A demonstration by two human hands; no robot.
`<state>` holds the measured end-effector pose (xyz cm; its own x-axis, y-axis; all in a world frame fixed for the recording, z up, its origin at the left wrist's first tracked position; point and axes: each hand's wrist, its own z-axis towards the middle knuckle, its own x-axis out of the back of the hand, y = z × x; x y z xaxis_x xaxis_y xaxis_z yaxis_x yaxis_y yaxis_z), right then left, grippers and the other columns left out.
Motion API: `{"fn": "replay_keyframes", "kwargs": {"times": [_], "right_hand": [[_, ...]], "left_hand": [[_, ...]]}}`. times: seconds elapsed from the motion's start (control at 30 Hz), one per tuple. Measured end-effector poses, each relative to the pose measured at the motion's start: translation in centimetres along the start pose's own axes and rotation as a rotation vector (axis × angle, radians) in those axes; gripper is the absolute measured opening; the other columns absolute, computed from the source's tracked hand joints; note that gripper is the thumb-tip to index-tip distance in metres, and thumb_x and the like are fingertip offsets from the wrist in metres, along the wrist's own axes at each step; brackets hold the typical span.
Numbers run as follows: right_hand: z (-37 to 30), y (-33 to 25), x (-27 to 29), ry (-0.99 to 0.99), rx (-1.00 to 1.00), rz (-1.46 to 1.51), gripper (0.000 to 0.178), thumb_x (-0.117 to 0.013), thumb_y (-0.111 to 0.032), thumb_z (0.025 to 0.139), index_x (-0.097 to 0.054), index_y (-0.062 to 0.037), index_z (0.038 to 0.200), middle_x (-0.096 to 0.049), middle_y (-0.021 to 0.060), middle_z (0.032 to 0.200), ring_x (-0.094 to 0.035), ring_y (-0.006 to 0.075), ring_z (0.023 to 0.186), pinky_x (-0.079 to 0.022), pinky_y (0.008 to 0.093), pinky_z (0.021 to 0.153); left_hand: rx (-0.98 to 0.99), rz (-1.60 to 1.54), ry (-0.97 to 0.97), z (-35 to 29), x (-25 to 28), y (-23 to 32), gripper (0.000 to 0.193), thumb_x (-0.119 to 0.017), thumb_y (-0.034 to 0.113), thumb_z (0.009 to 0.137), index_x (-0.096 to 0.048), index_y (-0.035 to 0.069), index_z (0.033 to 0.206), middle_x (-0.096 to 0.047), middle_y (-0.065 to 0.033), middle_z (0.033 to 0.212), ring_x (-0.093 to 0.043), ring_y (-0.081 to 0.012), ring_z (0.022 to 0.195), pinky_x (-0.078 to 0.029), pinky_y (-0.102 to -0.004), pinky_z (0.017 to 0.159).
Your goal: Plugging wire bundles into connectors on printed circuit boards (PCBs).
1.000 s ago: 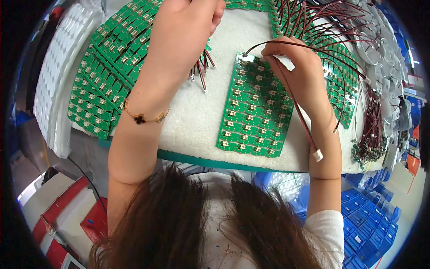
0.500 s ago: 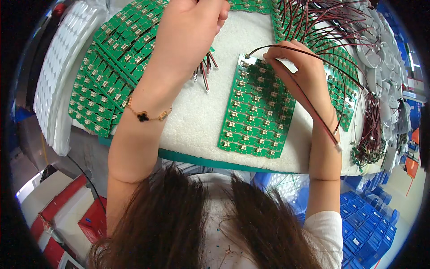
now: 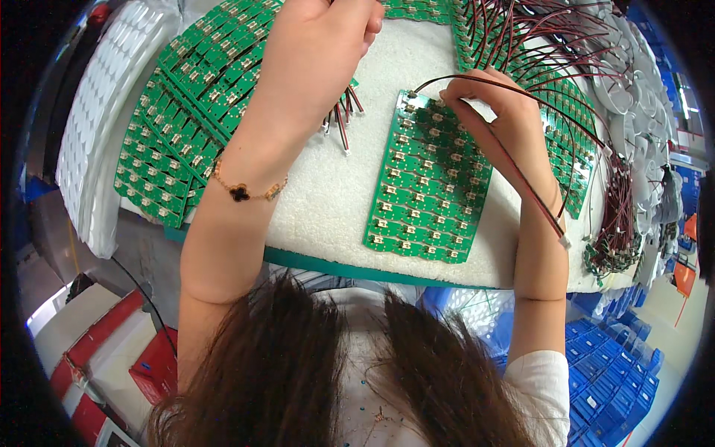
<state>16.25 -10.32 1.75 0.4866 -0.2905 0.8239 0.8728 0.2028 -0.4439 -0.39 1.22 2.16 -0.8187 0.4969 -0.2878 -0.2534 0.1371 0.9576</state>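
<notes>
A green circuit board panel [image 3: 424, 186], divided into rows of small units with white connectors, lies on the white padded surface [image 3: 320, 201]. My right hand [image 3: 506, 115] is over its upper right part, thumb and fingertips pinched on a red-and-black wire [image 3: 514, 165]. That wire trails down over my wrist to a small white plug [image 3: 564, 241]. Another dark wire [image 3: 514, 87] arches from the panel's upper left corner across my right hand. Farther up on the left, my left hand [image 3: 316, 63] is closed with fingers curled; what they grip is cut off by the top edge.
Many green panels [image 3: 160, 153] lie overlapped on the left, beside stacked white trays [image 3: 112, 119]. Boards with red-and-black wires [image 3: 521, 37] cover the far right, and a wire bundle [image 3: 620, 201] hangs near the right edge. Blue bins [image 3: 603, 380] stand below.
</notes>
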Motion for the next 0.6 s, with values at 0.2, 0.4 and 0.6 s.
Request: {"fn": "replay_keyframes", "kwargs": {"times": [0.2, 0.4, 0.6], "right_hand": [[0.04, 0.26, -0.12, 0.028, 0.055, -0.022, 0.013, -0.061, 0.003, 0.072, -0.06, -0.0055, 0.082, -0.061, 0.0026, 0.079, -0.056, 0.023, 0.074, -0.046, 0.0332, 0.068], [0.0, 0.12, 0.51, -0.054, 0.022, -0.018, 0.015, -0.067, 0.005, 0.072, -0.064, -0.0005, 0.086, -0.064, 0.0088, 0.084, -0.059, 0.0243, 0.077, -0.048, 0.0303, 0.071], [0.05, 0.28, 0.17, -0.038, 0.039, -0.023, 0.016, -0.067, 0.007, 0.072, -0.064, -0.0007, 0.085, -0.064, 0.0083, 0.082, -0.06, 0.0237, 0.076, -0.048, 0.0302, 0.071]], "left_hand": [[-0.002, 0.006, -0.013, 0.04, 0.05, 0.01, 0.019, -0.045, 0.02, 0.099, -0.053, 0.005, 0.09, -0.047, 0.0035, 0.067, -0.039, -0.0032, 0.054, -0.032, -0.017, 0.048], [0.004, -0.004, -0.01, -0.02, 0.03, 0.15, 0.019, -0.045, 0.02, 0.099, -0.052, 0.004, 0.09, -0.047, 0.0034, 0.067, -0.039, -0.0034, 0.054, -0.032, -0.0173, 0.048], [-0.014, 0.007, -0.012, -0.03, 0.01, -0.01, 0.019, -0.046, 0.02, 0.099, -0.053, 0.005, 0.089, -0.047, 0.0033, 0.066, -0.039, -0.0037, 0.054, -0.032, -0.0176, 0.048]]}}
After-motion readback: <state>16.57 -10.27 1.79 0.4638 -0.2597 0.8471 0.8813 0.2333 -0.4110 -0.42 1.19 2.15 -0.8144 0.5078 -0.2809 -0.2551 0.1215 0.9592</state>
